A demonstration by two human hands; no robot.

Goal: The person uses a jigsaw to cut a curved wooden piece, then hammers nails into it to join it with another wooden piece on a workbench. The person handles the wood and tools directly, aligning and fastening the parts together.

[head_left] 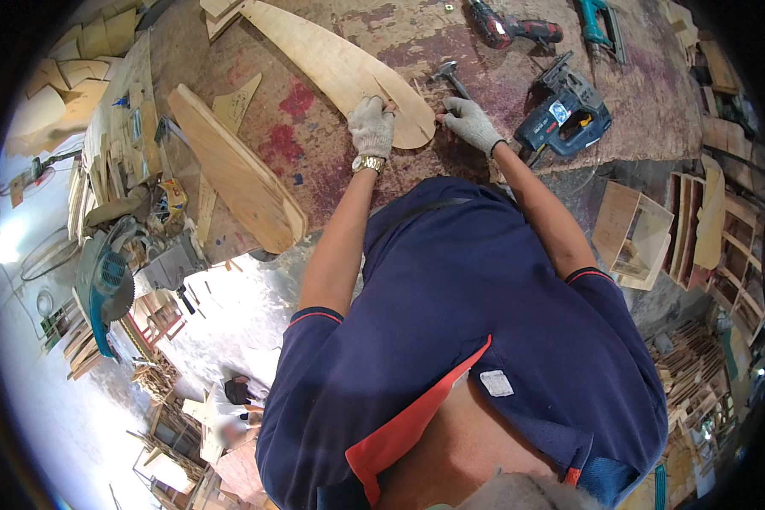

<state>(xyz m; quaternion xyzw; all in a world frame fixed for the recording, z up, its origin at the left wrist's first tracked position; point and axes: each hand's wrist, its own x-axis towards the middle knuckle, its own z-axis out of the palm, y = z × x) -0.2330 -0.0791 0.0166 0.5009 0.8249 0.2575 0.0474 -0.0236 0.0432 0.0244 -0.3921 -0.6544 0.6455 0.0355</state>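
A long, curved plywood piece (340,64) with a rounded near end lies on the worn workbench (484,89). My left hand (371,127), in a pale knitted glove, is closed over the near-left edge of that piece, fingers curled on its top. Just right of the rounded end is my right hand (472,125), gloved too, its thumb and fingertips pinched together. Whatever sits between those fingertips is too small to make out. A hammer (454,78) lies beyond the right hand, its handle end close to the glove.
Right of my hands rests a dark jigsaw (565,110); farther back are a red-black cordless drill (514,31) and a teal power tool (597,25). Another thick curved wooden piece (238,166) lies left. A mitre saw (109,285) stands off the bench's left side. Wooden frames (633,225) stand at right.
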